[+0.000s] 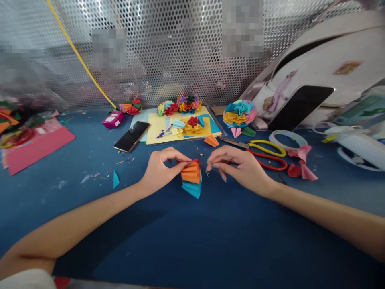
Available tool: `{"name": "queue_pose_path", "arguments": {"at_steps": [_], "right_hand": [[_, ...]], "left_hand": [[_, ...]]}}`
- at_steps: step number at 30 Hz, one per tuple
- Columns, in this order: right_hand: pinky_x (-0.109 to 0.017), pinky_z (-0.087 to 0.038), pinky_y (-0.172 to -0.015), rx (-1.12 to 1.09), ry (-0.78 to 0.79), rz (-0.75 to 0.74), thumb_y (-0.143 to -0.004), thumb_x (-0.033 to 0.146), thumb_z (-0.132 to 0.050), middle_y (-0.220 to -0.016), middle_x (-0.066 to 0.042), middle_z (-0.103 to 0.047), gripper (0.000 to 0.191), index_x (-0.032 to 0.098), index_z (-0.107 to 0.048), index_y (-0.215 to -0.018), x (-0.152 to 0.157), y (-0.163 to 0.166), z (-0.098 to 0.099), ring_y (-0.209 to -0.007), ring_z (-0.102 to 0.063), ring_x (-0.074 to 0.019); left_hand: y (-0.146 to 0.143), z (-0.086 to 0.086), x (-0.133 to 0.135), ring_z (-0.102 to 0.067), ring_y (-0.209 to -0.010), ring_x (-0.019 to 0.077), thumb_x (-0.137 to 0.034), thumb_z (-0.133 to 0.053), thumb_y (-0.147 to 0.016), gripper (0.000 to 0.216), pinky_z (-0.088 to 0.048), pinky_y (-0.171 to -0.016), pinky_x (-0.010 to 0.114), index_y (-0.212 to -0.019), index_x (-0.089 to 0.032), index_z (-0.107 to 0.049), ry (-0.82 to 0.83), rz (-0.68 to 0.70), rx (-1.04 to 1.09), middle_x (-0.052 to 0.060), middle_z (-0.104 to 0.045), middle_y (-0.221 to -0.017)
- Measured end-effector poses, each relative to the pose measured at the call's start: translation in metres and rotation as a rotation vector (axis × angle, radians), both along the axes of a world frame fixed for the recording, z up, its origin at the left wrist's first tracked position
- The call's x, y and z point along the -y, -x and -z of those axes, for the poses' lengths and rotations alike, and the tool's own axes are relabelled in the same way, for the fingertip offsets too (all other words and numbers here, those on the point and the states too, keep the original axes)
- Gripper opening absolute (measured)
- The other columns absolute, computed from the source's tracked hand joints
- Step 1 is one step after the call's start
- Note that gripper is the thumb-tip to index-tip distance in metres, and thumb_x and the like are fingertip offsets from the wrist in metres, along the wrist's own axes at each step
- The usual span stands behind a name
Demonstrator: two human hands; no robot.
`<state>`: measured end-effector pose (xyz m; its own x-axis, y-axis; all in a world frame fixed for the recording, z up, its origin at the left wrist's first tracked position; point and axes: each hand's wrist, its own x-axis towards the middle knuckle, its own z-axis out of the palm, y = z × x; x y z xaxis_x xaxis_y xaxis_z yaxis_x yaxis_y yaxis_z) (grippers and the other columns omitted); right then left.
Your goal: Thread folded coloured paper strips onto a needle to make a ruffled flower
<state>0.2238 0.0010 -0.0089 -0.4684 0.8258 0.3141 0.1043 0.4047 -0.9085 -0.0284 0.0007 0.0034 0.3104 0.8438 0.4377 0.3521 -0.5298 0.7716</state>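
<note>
My left hand (165, 166) pinches the top of a bunch of pleated paper pieces (191, 172), orange over blue with a bit of red at the tip. The folds fan downward above the blue table. From that tip a thin white thread or needle (203, 163) runs level to my right hand (236, 164), whose thumb and forefinger close on its other end. I cannot tell which of the two it is. Beyond my right hand lie scissors (264, 154) with yellow and red handles. A loose orange folded paper (211, 140) rests just past the fingers.
Paper flowers (240, 113) and yellow sheets (153, 128) lie at the back, before a perforated metal screen (180, 48). A phone (131, 136) and purple box (113, 119) are left of them. At right are a tape roll (288, 139), pink paper bow (300, 162) and white backpack (325, 60).
</note>
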Motion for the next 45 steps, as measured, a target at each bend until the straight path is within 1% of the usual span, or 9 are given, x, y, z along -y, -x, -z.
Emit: {"name": "queue_pose_path", "arguments": {"at_steps": [5, 8, 10, 14, 18, 23, 34, 40, 45], "right_hand": [[-0.022, -0.049, -0.052, 0.276, -0.237, 0.077, -0.099, 0.025, -0.061, -0.085, 0.001, -0.075, 0.011, 0.022, -0.072, -0.099, 0.003, -0.004, -0.01, -0.049, -0.06, -0.0079], [-0.022, -0.053, -0.066, 0.418, -0.509, 0.073, -0.101, 0.021, -0.057, -0.091, 0.0, -0.079, 0.015, 0.022, -0.072, -0.103, 0.002, -0.007, -0.01, -0.071, -0.073, -0.0129], [-0.023, -0.052, -0.07, 0.481, -0.68, 0.051, -0.102, 0.018, -0.055, -0.097, 0.0, -0.08, 0.018, 0.022, -0.071, -0.107, 0.002, -0.007, -0.01, -0.081, -0.075, -0.0145], [-0.027, -0.049, -0.067, 0.583, -0.863, 0.085, -0.102, 0.017, -0.054, -0.091, -0.001, -0.079, 0.016, 0.02, -0.069, -0.104, 0.002, -0.001, -0.013, -0.074, -0.072, -0.016], [-0.03, -0.047, -0.07, 0.613, -0.871, 0.111, -0.101, 0.016, -0.051, -0.086, -0.004, -0.075, 0.015, 0.019, -0.066, -0.098, 0.001, 0.011, -0.016, -0.078, -0.069, -0.0193], [-0.031, -0.043, -0.067, 0.596, -0.88, 0.126, -0.102, 0.018, -0.049, -0.08, -0.004, -0.07, 0.013, 0.018, -0.062, -0.099, -0.001, 0.019, -0.013, -0.07, -0.064, -0.0191], [-0.029, -0.04, -0.064, 0.581, -0.779, 0.084, -0.102, 0.017, -0.045, -0.08, -0.003, -0.068, 0.012, 0.022, -0.053, -0.093, -0.002, 0.02, -0.016, -0.069, -0.06, -0.0185], [-0.028, -0.039, -0.065, 0.569, -0.748, 0.064, -0.101, 0.016, -0.045, -0.081, -0.003, -0.067, 0.013, 0.022, -0.051, -0.092, -0.003, 0.018, -0.017, -0.071, -0.06, -0.0183], [-0.027, -0.038, -0.063, 0.577, -0.696, 0.069, -0.097, 0.014, -0.049, -0.076, -0.001, -0.064, 0.011, 0.022, -0.05, -0.089, -0.002, 0.017, -0.017, -0.069, -0.059, -0.0175]], "left_hand": [[-0.002, -0.006, 0.005, -0.064, -0.07, 0.012, -0.011, -0.072, -0.083, 0.011, -0.051, -0.065, 0.023, -0.084, -0.018, -0.081, -0.017, 0.011, -0.05, 0.003, -0.075, -0.077], [-0.003, -0.007, 0.007, -0.064, -0.071, 0.0124, -0.009, -0.071, -0.083, 0.013, -0.052, -0.066, 0.023, -0.085, -0.018, -0.081, -0.016, 0.033, -0.071, 0.002, -0.076, -0.077], [-0.004, -0.007, 0.009, -0.065, -0.071, 0.0125, -0.008, -0.07, -0.083, 0.015, -0.052, -0.067, 0.023, -0.086, -0.018, -0.081, -0.011, 0.045, -0.082, 0.002, -0.076, -0.077], [-0.006, -0.006, 0.012, -0.066, -0.074, 0.0127, -0.007, -0.071, -0.084, 0.015, -0.053, -0.07, 0.024, -0.089, -0.019, -0.081, -0.018, 0.059, -0.102, 0.001, -0.076, -0.08], [-0.005, -0.006, 0.013, -0.068, -0.078, 0.0133, -0.009, -0.073, -0.085, 0.013, -0.053, -0.073, 0.025, -0.09, -0.019, -0.08, -0.012, 0.058, -0.113, 0.001, -0.077, -0.084], [-0.005, -0.006, 0.012, -0.067, -0.077, 0.0137, -0.008, -0.072, -0.083, 0.013, -0.052, -0.074, 0.026, -0.086, -0.019, -0.078, 0.004, 0.043, -0.134, 0.0, -0.074, -0.08], [-0.009, -0.004, 0.011, -0.067, -0.074, 0.0143, -0.014, -0.071, -0.084, 0.008, -0.053, -0.071, 0.026, -0.084, -0.019, -0.077, 0.125, 0.071, -0.106, 0.001, -0.075, -0.079], [-0.008, -0.004, 0.013, -0.068, -0.076, 0.0152, -0.015, -0.071, -0.085, 0.011, -0.053, -0.076, 0.029, -0.087, -0.02, -0.08, 0.097, 0.068, -0.09, 0.001, -0.077, -0.081], [-0.007, -0.002, 0.013, -0.065, -0.074, 0.0152, -0.013, -0.071, -0.085, 0.013, -0.051, -0.075, 0.03, -0.088, -0.02, -0.081, 0.007, 0.034, -0.111, 0.001, -0.076, -0.079]]}}
